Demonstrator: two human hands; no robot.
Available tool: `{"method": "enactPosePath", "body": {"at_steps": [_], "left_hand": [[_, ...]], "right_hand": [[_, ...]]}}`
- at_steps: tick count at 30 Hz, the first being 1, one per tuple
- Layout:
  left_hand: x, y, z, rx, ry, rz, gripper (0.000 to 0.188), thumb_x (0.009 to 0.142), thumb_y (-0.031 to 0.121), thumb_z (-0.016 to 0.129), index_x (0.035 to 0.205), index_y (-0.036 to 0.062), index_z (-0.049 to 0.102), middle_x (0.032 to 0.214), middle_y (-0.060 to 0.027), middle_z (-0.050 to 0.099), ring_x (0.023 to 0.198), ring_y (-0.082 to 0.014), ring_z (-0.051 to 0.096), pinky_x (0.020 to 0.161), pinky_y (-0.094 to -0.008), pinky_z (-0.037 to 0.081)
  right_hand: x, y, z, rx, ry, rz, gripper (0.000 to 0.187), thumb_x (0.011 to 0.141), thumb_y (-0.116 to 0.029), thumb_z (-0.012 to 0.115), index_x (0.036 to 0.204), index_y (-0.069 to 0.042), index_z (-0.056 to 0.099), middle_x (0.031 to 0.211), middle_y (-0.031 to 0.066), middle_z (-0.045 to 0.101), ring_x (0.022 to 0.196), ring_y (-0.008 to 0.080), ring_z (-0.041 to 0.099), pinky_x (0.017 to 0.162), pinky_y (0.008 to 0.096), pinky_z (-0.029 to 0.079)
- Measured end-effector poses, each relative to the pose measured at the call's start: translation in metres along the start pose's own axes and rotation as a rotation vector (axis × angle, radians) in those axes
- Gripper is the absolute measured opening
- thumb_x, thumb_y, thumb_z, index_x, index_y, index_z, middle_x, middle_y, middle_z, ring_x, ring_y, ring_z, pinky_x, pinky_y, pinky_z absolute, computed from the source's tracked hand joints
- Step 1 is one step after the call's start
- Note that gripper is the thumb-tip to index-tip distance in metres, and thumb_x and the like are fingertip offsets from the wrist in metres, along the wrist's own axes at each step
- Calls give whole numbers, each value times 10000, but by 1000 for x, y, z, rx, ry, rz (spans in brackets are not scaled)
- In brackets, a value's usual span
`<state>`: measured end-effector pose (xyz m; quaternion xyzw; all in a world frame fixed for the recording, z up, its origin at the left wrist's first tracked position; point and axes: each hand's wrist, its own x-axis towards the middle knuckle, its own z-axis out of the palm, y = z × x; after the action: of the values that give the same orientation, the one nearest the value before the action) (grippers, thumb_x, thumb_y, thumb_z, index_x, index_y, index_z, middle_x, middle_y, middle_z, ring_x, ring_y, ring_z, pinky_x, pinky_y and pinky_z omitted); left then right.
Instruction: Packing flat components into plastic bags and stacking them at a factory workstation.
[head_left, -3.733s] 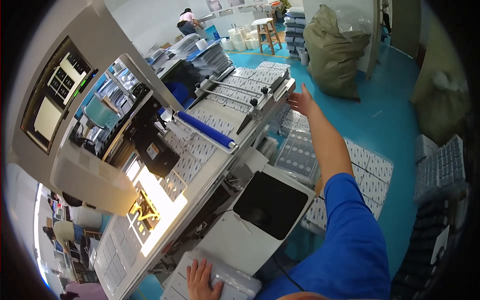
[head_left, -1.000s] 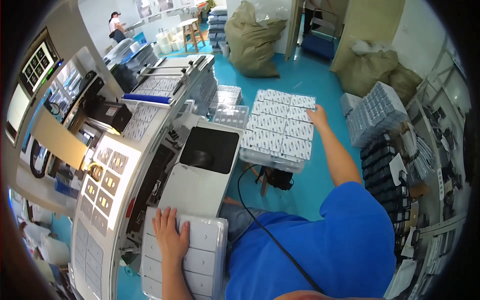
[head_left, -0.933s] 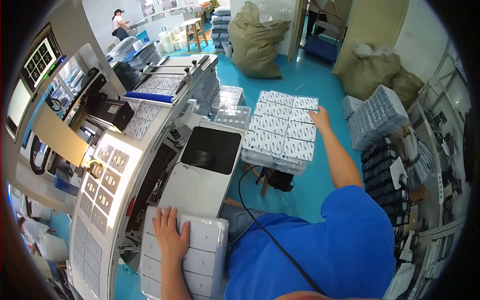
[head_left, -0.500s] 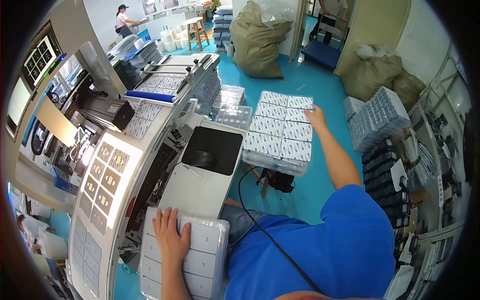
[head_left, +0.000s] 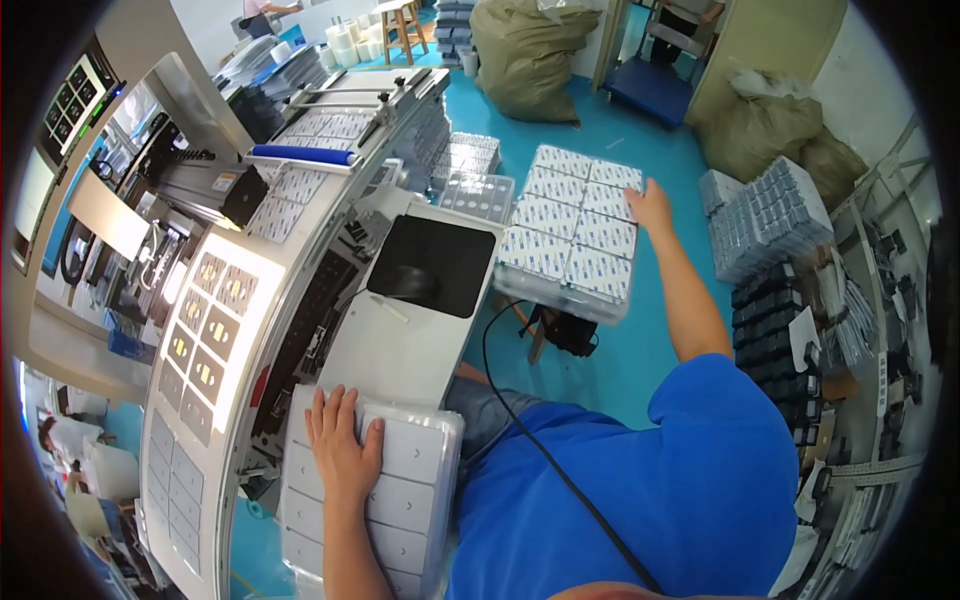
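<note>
Head view: light, even pressure likely keeps everything seated; left hand (head_left: 343, 450) lies flat, unclenched, on grey panels (head_left: 411, 456) in the near clear tray (head_left: 453, 432). Right hand (head_left: 650, 208) is at the right edge of the far clear tray (head_left: 562, 296), grip can't be told; patterned white cards (head_left: 548, 217) inside.

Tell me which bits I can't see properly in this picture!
All in the head view:
- Grey cards: the left hand covers some.
- Right hand by the white sheets: too small to tell whether its grip pinches or just touches.
- Person behind the blue cart: head cut off by the top edge.
- Mouse: buttons lost, dark on a black pad.
</note>
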<state>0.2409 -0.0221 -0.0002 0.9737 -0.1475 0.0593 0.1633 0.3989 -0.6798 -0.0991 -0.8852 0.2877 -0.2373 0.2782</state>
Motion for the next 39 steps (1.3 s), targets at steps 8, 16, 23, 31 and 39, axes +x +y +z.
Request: {"method": "enactPosePath", "body": {"at_steps": [8, 16, 23, 31, 39], "left_hand": [[3, 4, 1, -1, 4, -6, 487, 920, 245, 664, 1361, 45, 612, 1478, -153, 545, 1474, -405, 370, 1243, -548, 219], [2, 1, 7, -23, 20, 4, 524, 874, 276, 706, 1336, 41, 630, 1454, -152, 562, 1458, -416, 391, 1238, -563, 223], [1, 3, 2, -36, 35, -2, 500, 872, 232, 701, 1330, 45, 627, 1448, -157, 568, 1446, -424, 401, 1230, -552, 242], [1, 0, 2, -39, 39, -2, 513, 878, 245, 711, 1337, 37, 621, 1452, -158, 564, 1450, -419, 395, 1227, -556, 246], [-14, -9, 1, -123, 163, -25, 479, 880, 168, 694, 1325, 7, 617, 1443, -208, 556, 1425, -414, 431, 1197, -518, 316]], "right_hand": [[27, -71, 50, -177, -81, -420, 589, 953, -423, 662, 1382, -23, 602, 1463, 223, 518, 1343, 386, 511, 1115, 447, 430], [53, -132, 131, -434, -160, -278, 905, 884, -666, 622, 1532, -57, 454, 1584, 222, 403, 1466, 402, 373, 1235, 551, 214], [52, -146, 126, -467, -313, -104, 848, 813, -571, 677, 1468, -56, 518, 1468, 199, 531, 1405, 363, 444, 1218, 525, 245], [58, -150, 122, -497, -332, -116, 918, 843, -644, 647, 1513, -45, 459, 1584, 197, 417, 1485, 381, 341, 1232, 568, 188], [-55, -243, 137, 238, -181, -806, 573, 902, -310, 750, 1352, -9, 560, 1445, 235, 539, 1344, 414, 509, 1122, 492, 408]]}}
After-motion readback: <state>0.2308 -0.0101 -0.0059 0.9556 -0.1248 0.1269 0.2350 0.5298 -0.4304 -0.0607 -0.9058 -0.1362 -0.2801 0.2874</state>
